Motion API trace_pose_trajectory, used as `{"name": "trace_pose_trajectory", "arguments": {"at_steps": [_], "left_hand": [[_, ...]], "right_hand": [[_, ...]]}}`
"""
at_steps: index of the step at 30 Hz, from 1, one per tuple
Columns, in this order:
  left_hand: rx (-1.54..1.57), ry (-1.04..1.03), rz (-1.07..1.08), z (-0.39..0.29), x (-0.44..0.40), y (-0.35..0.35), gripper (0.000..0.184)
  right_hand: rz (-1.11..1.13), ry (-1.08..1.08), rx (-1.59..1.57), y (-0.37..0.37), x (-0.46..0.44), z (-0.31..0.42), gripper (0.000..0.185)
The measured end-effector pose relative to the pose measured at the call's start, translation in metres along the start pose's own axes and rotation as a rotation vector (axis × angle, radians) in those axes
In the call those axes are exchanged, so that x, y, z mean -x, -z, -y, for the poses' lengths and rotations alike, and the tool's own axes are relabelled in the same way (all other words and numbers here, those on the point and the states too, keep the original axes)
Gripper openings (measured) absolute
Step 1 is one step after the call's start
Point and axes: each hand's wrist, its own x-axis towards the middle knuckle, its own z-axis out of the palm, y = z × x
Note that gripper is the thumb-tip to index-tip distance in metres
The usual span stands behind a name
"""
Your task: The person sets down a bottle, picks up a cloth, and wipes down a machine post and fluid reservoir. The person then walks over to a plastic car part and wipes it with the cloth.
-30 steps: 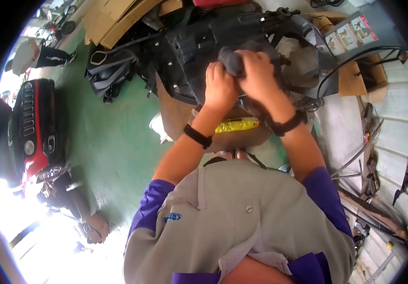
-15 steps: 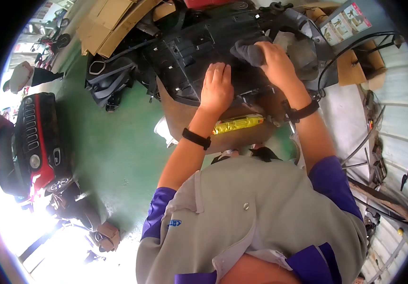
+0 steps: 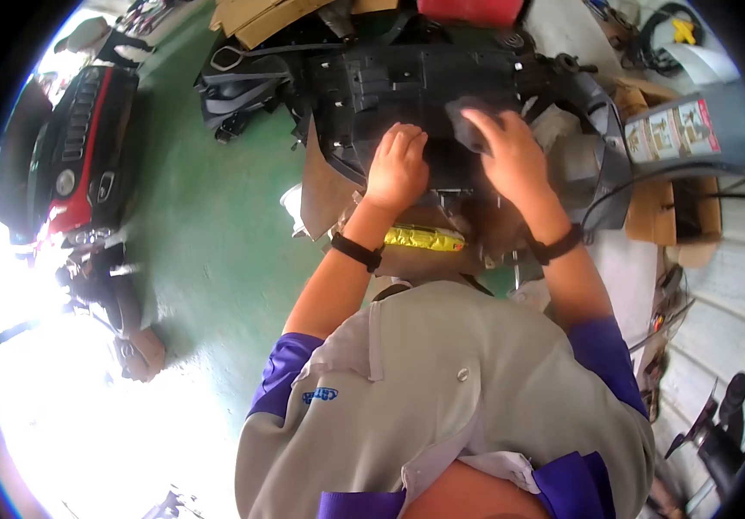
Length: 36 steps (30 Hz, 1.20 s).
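Note:
A large black plastic panel [image 3: 424, 82], with ribs and small pale clips, lies in front of me. My left hand [image 3: 397, 169] rests on its near part, fingers laid down close together and holding nothing visible. To the right, my right hand [image 3: 515, 160] presses a dark grey cloth [image 3: 469, 128] against the panel, its index finger stretched over the cloth. The cloth looks blurred, and part of it is hidden under the fingers. Below my hands, on the near side of the panel, lies a shiny yellow packet [image 3: 424, 238].
Brown cardboard [image 3: 325, 186] sits under the panel's near left side. Black car parts [image 3: 247, 86] lie on the green floor [image 3: 199, 216] at left. An open cardboard box [image 3: 693, 212] and a black hose [image 3: 641, 177] are at right. A car [image 3: 70, 164] stands far left, near another person [image 3: 104, 39].
The view has turned, shifting the surroundings. My right hand has moved with the cloth over the panel, its index finger now more extended. My left hand stays on the panel.

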Motion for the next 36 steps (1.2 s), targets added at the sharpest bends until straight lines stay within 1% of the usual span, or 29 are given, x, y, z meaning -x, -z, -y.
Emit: {"name": "trace_pose_trajectory", "arguments": {"at_steps": [2, 3, 5, 6, 7, 8, 9, 10, 12, 13, 14, 15, 16, 17, 19, 20, 21, 24, 25, 26, 28, 30, 31, 34, 35, 36], "left_hand": [[0.015, 0.072, -0.022, -0.009, -0.003, -0.001, 0.034], [-0.004, 0.079, -0.065, -0.015, -0.006, 0.0, 0.03], [0.057, 0.137, -0.096, -0.033, -0.014, 0.01, 0.035], [0.092, 0.175, -0.107, -0.044, -0.019, 0.015, 0.037], [0.199, 0.286, -0.093, -0.049, -0.018, 0.012, 0.041], [0.254, 0.48, -0.004, -0.053, -0.014, 0.012, 0.042], [0.229, 0.491, -0.051, -0.051, -0.009, 0.009, 0.043], [0.202, 0.497, -0.101, -0.046, -0.003, 0.006, 0.044], [0.268, 0.619, -0.037, -0.046, 0.008, 0.008, 0.046], [0.428, 0.704, 0.008, -0.047, 0.011, 0.011, 0.05], [0.528, 0.766, 0.007, -0.046, 0.012, 0.012, 0.056], [0.599, 0.786, -0.073, -0.045, 0.009, 0.009, 0.058], [0.673, 0.801, -0.154, -0.042, 0.005, 0.005, 0.06], [0.584, 0.726, -0.152, -0.038, 0.0, 0.003, 0.061], [0.407, 0.574, -0.151, -0.033, -0.013, 0.003, 0.062], [0.364, 0.588, -0.147, -0.032, -0.016, 0.005, 0.061], [0.321, 0.602, -0.142, -0.031, -0.017, 0.007, 0.059], [0.221, 0.634, -0.157, -0.025, -0.011, 0.021, 0.055], [0.138, 0.64, -0.18, -0.019, -0.005, 0.025, 0.055], [0.059, 0.645, -0.194, -0.015, 0.001, 0.028, 0.054], [-0.075, 0.658, -0.253, -0.014, 0.008, 0.032, 0.053], [-0.053, 0.717, -0.25, -0.024, 0.007, 0.027, 0.056], [-0.05, 0.713, -0.218, -0.031, 0.002, 0.022, 0.058], [0.002, 0.697, -0.09, -0.052, -0.013, 0.005, 0.06], [0.038, 0.669, -0.064, -0.057, -0.016, -0.004, 0.062], [0.055, 0.572, -0.067, -0.061, -0.019, -0.015, 0.062]], "right_hand": [[0.071, -0.103, 0.028, 0.012, 0.0, -0.008, 0.063], [0.083, -0.121, -0.009, 0.015, -0.005, -0.006, 0.063], [0.106, -0.167, -0.079, 0.021, -0.016, 0.001, 0.064], [0.078, -0.087, -0.143, 0.018, -0.022, 0.01, 0.067], [0.091, 0.015, -0.208, 0.012, -0.028, 0.021, 0.069], [0.105, 0.113, -0.273, 0.004, -0.029, 0.029, 0.072], [0.142, 0.146, -0.347, -0.011, -0.029, 0.03, 0.079], [0.179, 0.171, -0.349, -0.015, -0.027, 0.031, 0.081], [0.235, 0.235, -0.35, -0.018, -0.03, 0.027, 0.083], [0.289, 0.217, -0.381, -0.016, -0.028, 0.026, 0.084], [0.324, 0.249, -0.416, -0.013, -0.031, 0.022, 0.084], [0.367, 0.273, -0.448, -0.007, -0.033, 0.018, 0.083], [0.408, 0.295, -0.477, -0.002, -0.034, 0.015, 0.083], [0.41, 0.275, -0.488, 0.002, -0.037, 0.015, 0.079], [0.323, 0.248, -0.44, -0.007, -0.041, 0.011, 0.076], [0.28, 0.236, -0.418, -0.013, -0.042, 0.009, 0.075], [0.209, 0.234, -0.369, -0.019, -0.042, 0.014, 0.068], [0.156, 0.232, -0.3, -0.039, -0.046, 0.031, 0.063], [0.121, 0.279, -0.304, -0.047, -0.049, 0.037, 0.059], [0.143, 0.311, -0.326, -0.052, -0.053, 0.044, 0.06], [0.104, 0.347, -0.318, -0.062, -0.055, 0.053, 0.058], [0.128, 0.33, -0.32, -0.062, -0.052, 0.047, 0.055], [0.136, 0.324, -0.321, -0.058, -0.05, 0.042, 0.053], [0.143, 0.186, -0.27, -0.033, -0.037, 0.022, 0.049], [0.133, 0.156, -0.25, -0.028, -0.032, 0.011, 0.047], [0.159, 0.129, -0.192, -0.02, -0.028, 0.0, 0.048]]}}
